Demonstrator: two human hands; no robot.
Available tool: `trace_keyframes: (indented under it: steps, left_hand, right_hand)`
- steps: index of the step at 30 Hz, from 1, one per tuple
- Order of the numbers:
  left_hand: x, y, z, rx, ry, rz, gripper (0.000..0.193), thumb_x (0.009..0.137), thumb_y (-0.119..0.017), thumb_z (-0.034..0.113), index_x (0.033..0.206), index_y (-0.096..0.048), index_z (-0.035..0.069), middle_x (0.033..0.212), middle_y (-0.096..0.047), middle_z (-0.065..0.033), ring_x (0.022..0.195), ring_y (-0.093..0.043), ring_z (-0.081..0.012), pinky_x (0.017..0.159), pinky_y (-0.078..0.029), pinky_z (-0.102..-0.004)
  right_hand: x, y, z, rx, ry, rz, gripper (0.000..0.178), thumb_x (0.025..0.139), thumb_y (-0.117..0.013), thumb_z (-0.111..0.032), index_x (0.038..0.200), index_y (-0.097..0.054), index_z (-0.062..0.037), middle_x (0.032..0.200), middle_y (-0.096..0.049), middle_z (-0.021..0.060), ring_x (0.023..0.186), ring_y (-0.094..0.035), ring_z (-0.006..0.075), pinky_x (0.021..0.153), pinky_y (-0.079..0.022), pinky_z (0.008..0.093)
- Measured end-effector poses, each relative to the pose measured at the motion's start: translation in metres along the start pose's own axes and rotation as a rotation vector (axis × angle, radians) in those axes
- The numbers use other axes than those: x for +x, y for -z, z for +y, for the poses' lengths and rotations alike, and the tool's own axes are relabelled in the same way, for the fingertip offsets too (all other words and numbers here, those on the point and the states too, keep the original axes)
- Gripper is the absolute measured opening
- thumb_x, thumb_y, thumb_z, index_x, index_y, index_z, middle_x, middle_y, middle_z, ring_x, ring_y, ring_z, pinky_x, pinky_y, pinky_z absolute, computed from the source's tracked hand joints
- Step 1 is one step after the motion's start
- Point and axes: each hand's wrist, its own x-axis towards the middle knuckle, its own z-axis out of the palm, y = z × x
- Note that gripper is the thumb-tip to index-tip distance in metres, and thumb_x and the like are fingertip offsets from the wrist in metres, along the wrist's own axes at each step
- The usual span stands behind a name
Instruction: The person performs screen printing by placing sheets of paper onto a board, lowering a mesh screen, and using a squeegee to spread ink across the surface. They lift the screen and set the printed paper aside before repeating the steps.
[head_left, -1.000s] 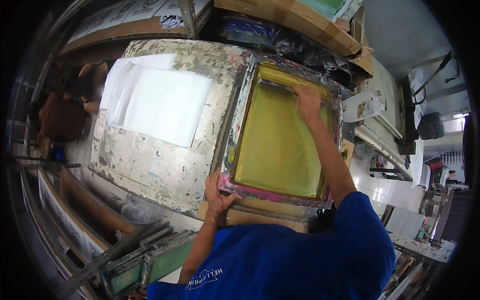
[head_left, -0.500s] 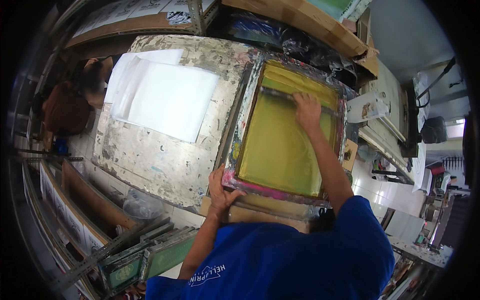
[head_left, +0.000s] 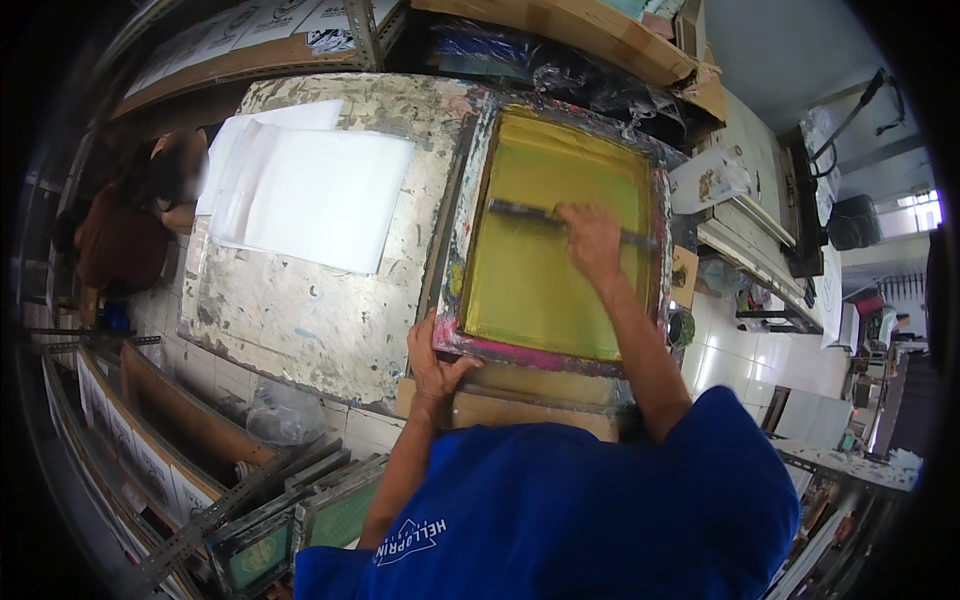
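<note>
Reading the view as a clock face, a person in a brown top (head_left: 125, 235) sits at 9 o'clock, and a crumpled clear bag (head_left: 280, 415) lies at 8. Smooth white paper (head_left: 335, 195) lies fanned in a loose stack at 10, on a desk (head_left: 290, 325) whose pale top is flaked and crusted with old paint. The left hand (head_left: 433, 368), at 7 o'clock, holds the near left corner of the frame (head_left: 462, 235), fingers along its side and thumb spread along the near edge. That rectangular frame sits at 1 o'clock, its rim rough with grey, yellow and pink paint around a thin, glossy, yellow-green mesh (head_left: 535, 295). Across the mesh, in its upper half, lies a long, straight, dark squeegee (head_left: 525, 210). The right hand (head_left: 592, 240), at 2 o'clock, is closed over its middle; blur hides just how the fingers sit. The pass looks partly made: the squeegee stands off the far edge, and the larger stretch of mesh toward 6 o'clock seems left. Beyond, also at 2, stands a translucent plastic container (head_left: 690, 186) with brown smears.
</note>
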Motion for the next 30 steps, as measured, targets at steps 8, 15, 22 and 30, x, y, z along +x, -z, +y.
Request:
trace_keyframes:
  steps: [8,15,22,30]
  left_hand:
    - [0.002,-0.001,0.000,0.065,-0.055,0.034,0.124,0.051,-0.088,0.065,0.144,-0.046,-0.005,0.131,-0.057,-0.0238,0.118,-0.052,-0.0419,0.103,-0.043,-0.0501]
    - [0.004,-0.001,0.000,-0.035,-0.059,0.021,0.116,0.053,-0.096,0.048,0.144,-0.047,-0.003,0.134,-0.056,-0.0239,0.121,-0.052,-0.0403,0.105,-0.043,-0.0490]
    - [0.009,0.002,-0.001,0.098,-0.181,0.025,0.115,0.054,-0.094,0.055,0.143,-0.048,-0.002,0.152,-0.047,-0.0255,0.129,-0.048,-0.0426,0.111,-0.038,-0.0512]
    - [0.008,0.005,-0.001,0.202,-0.092,-0.047,0.106,0.048,-0.097,0.044,0.133,-0.057,-0.004,0.159,-0.042,-0.0218,0.131,-0.045,-0.0440,0.112,-0.039,-0.0523]
  right_hand:
    - [-0.123,0.089,-0.102,0.227,-0.075,-0.149,0.036,0.075,-0.065,-0.001,0.109,-0.069,-0.0125,0.093,-0.067,0.0072,0.090,-0.062,0.0294,0.072,-0.044,0.0435]
    - [-0.095,0.115,-0.080,0.621,-0.248,-0.262,0.062,0.079,-0.075,-0.009,0.139,-0.063,-0.0185,0.112,-0.071,0.0144,0.103,-0.067,0.0345,0.079,-0.051,0.0462]
    - [-0.108,0.080,-0.085,0.265,-0.102,-0.358,0.081,0.075,-0.084,-0.012,0.149,-0.054,-0.0206,0.113,-0.067,0.0155,0.106,-0.064,0.0316,0.096,-0.041,0.0463]
    - [-0.121,0.041,-0.093,0.179,-0.183,-0.264,0.082,0.070,-0.081,-0.011,0.147,-0.054,-0.0195,0.107,-0.054,0.0104,0.109,-0.050,0.0303,0.096,-0.033,0.0472]
